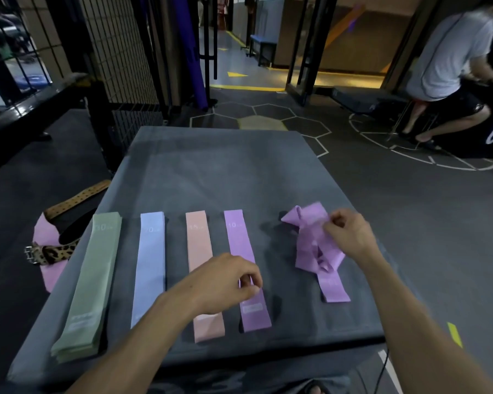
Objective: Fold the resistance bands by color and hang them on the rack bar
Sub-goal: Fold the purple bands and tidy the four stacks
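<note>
Four flat stacks of resistance bands lie side by side on the grey platform (211, 166): a green stack (93, 280), a light blue stack (151, 263), a peach stack (201, 245) and a purple stack (238, 240). To the right sits a tangled heap of purple bands (313, 245). My right hand (350, 237) pinches the upper edge of that heap. My left hand (228, 282) hovers over the flat purple stack with curled fingers, the fingertips at a purple band; whether it pinches it I cannot tell.
Two belts, one tan (77, 197) and one leopard-print (52, 253), lie on a pink mat (47, 237) left of the platform. Black rack bars and mesh (120, 52) stand at the back left. A person (450, 66) sits at the far right.
</note>
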A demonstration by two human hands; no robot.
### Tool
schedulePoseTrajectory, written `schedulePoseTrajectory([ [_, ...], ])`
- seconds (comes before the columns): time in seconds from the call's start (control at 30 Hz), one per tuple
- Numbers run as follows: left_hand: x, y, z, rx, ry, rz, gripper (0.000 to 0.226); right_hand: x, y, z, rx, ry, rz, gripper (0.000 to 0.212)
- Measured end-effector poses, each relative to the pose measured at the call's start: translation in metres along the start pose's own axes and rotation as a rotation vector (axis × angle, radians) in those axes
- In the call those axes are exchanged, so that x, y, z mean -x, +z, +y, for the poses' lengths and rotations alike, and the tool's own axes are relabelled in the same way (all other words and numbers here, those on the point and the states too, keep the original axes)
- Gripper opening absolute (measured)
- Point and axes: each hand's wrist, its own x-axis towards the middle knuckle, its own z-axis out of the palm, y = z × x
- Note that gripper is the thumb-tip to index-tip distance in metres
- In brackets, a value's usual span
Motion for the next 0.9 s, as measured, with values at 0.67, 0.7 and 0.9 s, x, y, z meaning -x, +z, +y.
schedulePoseTrajectory([
  [0.67,-0.01,-0.013,0.005,0.31,-0.082,0.326,0.015,0.01,-0.035,-0.031,-0.521,-0.087,0.2,0.016],
  [0.7,-0.011,-0.014,0.006,0.345,-0.081,0.337,0.014,0.014,-0.035,-0.037,-0.585,-0.108,0.116,0.016],
  [0.9,-0.016,-0.02,0.008,0.623,-0.053,0.493,0.048,0.046,-0.03,-0.078,-0.542,-0.219,-0.277,0.01],
])
